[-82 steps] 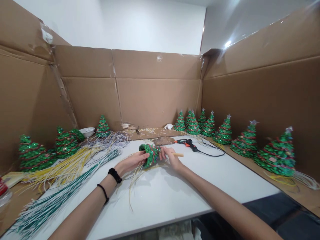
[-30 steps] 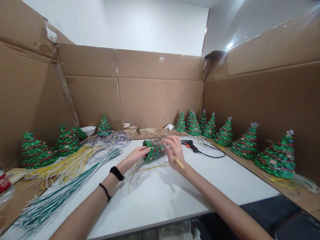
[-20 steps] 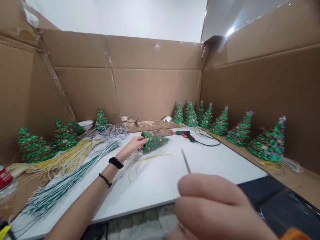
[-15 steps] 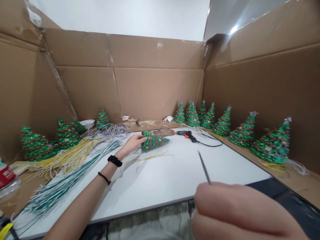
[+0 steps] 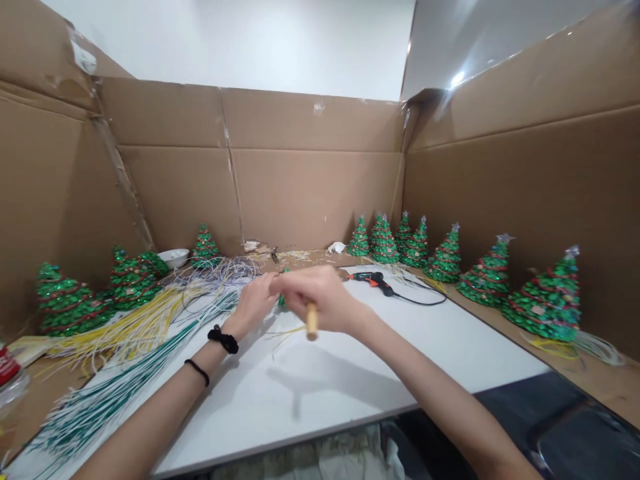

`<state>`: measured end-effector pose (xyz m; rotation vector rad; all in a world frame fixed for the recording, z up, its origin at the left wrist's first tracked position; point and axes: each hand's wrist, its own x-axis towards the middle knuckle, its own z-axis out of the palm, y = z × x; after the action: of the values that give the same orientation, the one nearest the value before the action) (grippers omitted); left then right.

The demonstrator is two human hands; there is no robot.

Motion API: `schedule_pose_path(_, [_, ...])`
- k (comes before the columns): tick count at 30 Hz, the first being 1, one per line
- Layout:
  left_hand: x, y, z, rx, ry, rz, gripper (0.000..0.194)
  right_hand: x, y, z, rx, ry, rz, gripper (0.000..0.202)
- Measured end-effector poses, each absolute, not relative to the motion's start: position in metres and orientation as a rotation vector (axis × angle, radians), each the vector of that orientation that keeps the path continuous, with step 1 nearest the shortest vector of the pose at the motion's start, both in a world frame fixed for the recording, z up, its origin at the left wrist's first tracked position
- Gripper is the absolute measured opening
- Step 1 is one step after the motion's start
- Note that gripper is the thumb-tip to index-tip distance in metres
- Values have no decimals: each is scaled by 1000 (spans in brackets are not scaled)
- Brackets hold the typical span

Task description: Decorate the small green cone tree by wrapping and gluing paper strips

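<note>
Right hand (image 5: pixel 320 303) back from near the camera, now over the green tree (image 5: pixel 282 301), fist closed on a wooden-handled tool (image 5: pixel 312 323). Left hand (image 5: pixel 255 303) grips the tree, mostly hidden, mid-counter (image 5: pixel 350 380).

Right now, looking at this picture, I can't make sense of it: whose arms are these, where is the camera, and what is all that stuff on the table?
There is no machine here. The camera sits on a person's head and looks down at their own two bare hands. The right hand grips a tool with a wooden handle. The left hand, with black bands on the wrist, touches a small green tree that is mostly hidden behind the hands. They work over a white table walled in by cardboard. More finished little trees stand along the right side and at the left. A glue gun lies behind the hands, and bundles of yellow strips and green strips lie to the left.
</note>
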<state>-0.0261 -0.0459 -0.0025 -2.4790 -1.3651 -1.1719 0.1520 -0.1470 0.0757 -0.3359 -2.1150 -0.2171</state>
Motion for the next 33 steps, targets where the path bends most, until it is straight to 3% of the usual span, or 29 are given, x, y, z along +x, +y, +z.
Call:
schedule_pose_path(4, [-32, -51, -6, -2422, -1220, -1020, 28, 144, -102, 11, -463, -2697, -85, 17])
schedule_pose_path(9, [-31, -60, -3, -2447, -1084, -1158, 29, 135, -91, -39, -401, -2712, 44, 16])
schedule_pose_path(14, [-22, -68, -3, -2754, -1099, -1595, 29, 139, -87, -31, -460, -2217, 111, 16])
schedule_pose_path(18, [-10, -75, -7, -2941, -1257, -1896, 35, 149, -84, -12, -601, -1696, 381, 14])
schedule_pose_path(26, [14, -84, -15, -3065, -1487, -2042, 36, 148, -77, -12, -589, -1361, 1130, 27])
schedule_pose_path(33, [15, -86, -15, -3256, -1646, -2233, 36, 151, -74, -17, -547, -1274, 1444, 31])
